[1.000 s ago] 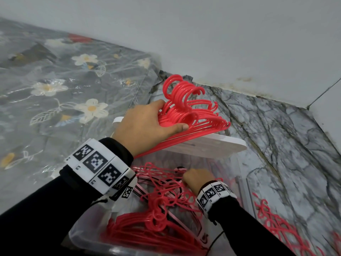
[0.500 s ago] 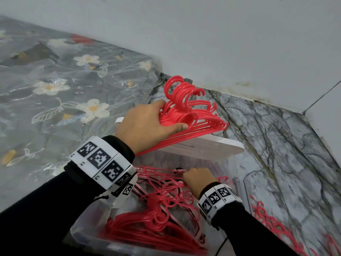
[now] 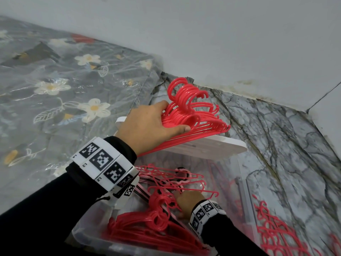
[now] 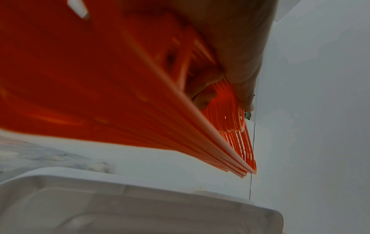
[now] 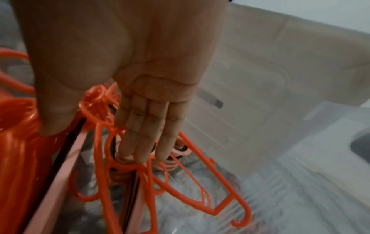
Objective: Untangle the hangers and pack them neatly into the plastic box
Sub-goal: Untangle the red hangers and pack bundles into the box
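Head view: nearest, the right hand [image 3: 186, 202] reaches down into a clear plastic box [image 3: 86, 235], its straight fingers [image 5: 144, 139] pressed among loose red hangers [image 3: 166, 185] beside a neat stack [image 3: 140, 230]. More tangled hangers [image 3: 275, 235] lie on the marble floor [image 3: 287, 145] to the right. Farther off, the left hand [image 3: 147, 126] grips a bundle of hangers [image 3: 191, 115] above the box's white lid [image 3: 212, 146]. A flowered plastic cover [image 3: 55, 89] lies left.
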### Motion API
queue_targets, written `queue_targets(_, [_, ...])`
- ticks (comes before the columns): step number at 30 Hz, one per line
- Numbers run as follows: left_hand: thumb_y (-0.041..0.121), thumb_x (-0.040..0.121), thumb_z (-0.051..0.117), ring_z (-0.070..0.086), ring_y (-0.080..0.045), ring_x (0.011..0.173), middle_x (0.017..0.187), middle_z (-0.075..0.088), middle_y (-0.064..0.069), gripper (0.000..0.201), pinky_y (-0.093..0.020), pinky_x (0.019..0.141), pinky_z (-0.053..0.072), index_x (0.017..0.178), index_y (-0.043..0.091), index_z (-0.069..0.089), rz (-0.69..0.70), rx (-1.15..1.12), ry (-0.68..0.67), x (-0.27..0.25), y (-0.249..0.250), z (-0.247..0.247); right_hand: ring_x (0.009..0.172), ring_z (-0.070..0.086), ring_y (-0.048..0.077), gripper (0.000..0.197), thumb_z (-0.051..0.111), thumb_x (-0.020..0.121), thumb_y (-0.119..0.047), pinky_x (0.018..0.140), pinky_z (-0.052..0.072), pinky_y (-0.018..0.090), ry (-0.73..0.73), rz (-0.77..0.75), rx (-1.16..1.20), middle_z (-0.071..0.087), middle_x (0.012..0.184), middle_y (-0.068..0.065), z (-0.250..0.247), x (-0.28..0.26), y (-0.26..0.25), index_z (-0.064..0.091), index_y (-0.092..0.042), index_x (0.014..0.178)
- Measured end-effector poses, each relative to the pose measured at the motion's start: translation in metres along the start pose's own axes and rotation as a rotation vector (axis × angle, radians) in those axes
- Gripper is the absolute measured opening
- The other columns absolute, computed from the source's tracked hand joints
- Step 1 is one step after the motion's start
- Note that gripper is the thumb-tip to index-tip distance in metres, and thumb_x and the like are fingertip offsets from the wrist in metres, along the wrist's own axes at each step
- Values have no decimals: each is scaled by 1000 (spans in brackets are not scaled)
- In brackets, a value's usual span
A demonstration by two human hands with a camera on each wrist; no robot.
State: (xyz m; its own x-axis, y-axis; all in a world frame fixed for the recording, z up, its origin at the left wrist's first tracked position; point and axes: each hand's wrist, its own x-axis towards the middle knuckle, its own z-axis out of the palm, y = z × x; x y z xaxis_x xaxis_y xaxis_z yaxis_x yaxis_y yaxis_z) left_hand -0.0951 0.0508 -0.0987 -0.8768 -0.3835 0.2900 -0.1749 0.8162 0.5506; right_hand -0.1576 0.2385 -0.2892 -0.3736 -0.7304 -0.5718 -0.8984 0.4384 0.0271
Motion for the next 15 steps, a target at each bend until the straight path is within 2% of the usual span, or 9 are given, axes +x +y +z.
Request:
queue_targets(3, [89, 57, 39, 62, -14, 74, 78, 65, 8, 79, -34, 70, 50, 101, 26, 60, -2, -7, -10, 0, 0, 1, 111, 57, 39, 43, 45, 95, -19, 85, 45, 46, 8, -16, -15, 56, 124, 23, 0, 7, -7, 34, -1, 132])
queue_targets(5, [89, 57, 39, 62, -15, 74, 78, 65, 7, 80, -36, 71, 50, 101, 25, 60, -3, -1, -15, 0, -1, 1, 111, 57, 39, 39, 36, 97, -16, 84, 44, 47, 58, -40, -23, 55, 125, 22, -2, 9, -6, 33, -5, 135])
queue_targets(7, [89, 57, 39, 62, -14, 74, 79, 66, 7, 82, -36, 71, 51, 102, 24, 60, -8, 2, -13, 1, -3, 0, 108, 59, 38, 39, 38, 97, -17, 83, 46, 45, 92, -48, -46, 60, 120, 19, -5, 9, -1, 35, -11, 135])
queue_targets(10, [90, 55, 37, 61, -13, 73, 78, 65, 8, 83, -35, 70, 50, 101, 25, 60, -13, -3, -6, 1, -4, 0, 106, 60, 36, 42, 48, 93, -21, 82, 47, 43, 95, -72, -20, 62, 116, 16, -9, 6, 11, 39, -16, 134])
queue_targets(13, [91, 56, 37, 61, -13, 72, 76, 64, 9, 81, -32, 67, 47, 99, 25, 59, -2, 2, -4, 1, -3, 1, 107, 59, 35, 35, 45, 94, -29, 83, 46, 41, 81, -133, 43, 60, 119, 16, -7, 1, 17, 43, -20, 129])
queue_targets(15, [90, 57, 38, 60, -12, 70, 74, 63, 9, 79, -30, 64, 44, 96, 25, 59, 9, 16, -4, 0, -3, 2, 108, 57, 35, 40, 43, 94, -36, 83, 46, 41, 79, -186, 111, 56, 124, 15, -4, -2, 14, 42, -23, 133])
